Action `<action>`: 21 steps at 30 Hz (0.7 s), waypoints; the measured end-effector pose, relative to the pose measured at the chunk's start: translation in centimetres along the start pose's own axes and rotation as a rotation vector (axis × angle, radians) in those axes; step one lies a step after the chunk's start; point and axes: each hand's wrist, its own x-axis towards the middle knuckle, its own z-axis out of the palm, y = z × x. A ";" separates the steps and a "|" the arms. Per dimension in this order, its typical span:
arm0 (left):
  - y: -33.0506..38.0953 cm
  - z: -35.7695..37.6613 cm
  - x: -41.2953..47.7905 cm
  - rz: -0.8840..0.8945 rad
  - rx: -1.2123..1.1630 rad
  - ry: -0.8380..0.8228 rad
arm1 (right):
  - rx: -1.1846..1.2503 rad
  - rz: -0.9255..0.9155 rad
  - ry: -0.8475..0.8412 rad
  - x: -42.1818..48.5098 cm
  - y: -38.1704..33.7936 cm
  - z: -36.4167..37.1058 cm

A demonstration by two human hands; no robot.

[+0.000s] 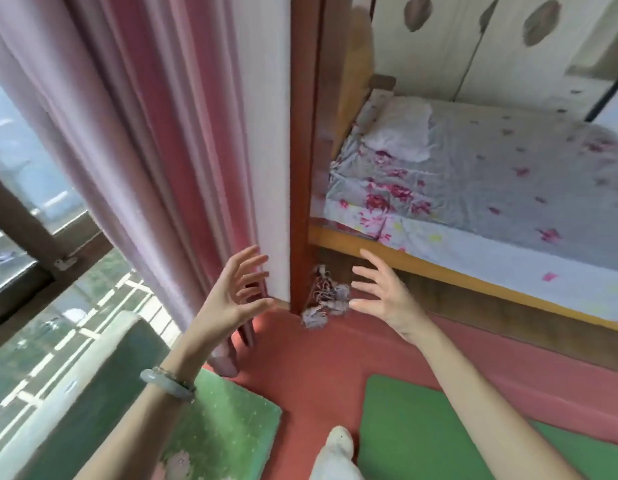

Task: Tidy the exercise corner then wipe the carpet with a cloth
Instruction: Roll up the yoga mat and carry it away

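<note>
At the far left a window [23, 188] is seen, and a pink curtain [144, 133] is hung beside it down to the floor. A green cushion [228, 420] is laid at the lower left, beneath the left forearm, on whose wrist a pale bangle [167, 384] is worn. The left hand [231, 296] is held up in front of the curtain's lower edge, its fingers [245, 256] spread wide and slightly bent, with nothing held. Just to its right a red-brown wooden post [302, 168] is stood upright. At its foot, between the two hands, a frayed cloth [323, 299] is bunched against the post where the red floor [311, 368] is met. The right hand [383, 296] is raised just right of the cloth, its fingers [371, 261] likewise spread and empty; the thumb tip lies very near the cloth's edge, though contact cannot be told. A green mat [421, 434] is spread on the red floor beneath the right forearm. Behind the right hand a wooden-framed bed [439, 268] is set, covered by a floral sheet [491, 174], with a white pillow [401, 133] at its head.
</note>
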 end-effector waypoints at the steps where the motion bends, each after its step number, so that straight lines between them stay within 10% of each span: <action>1: 0.1 1.3 1.5 0.001 -0.002 -0.048 | 0.006 0.009 0.043 -0.2 0.3 -1.4; 21: 0.7 27.5 26.9 0.041 -0.069 -0.687 | 0.079 0.062 0.732 -1.3 4.7 -27.0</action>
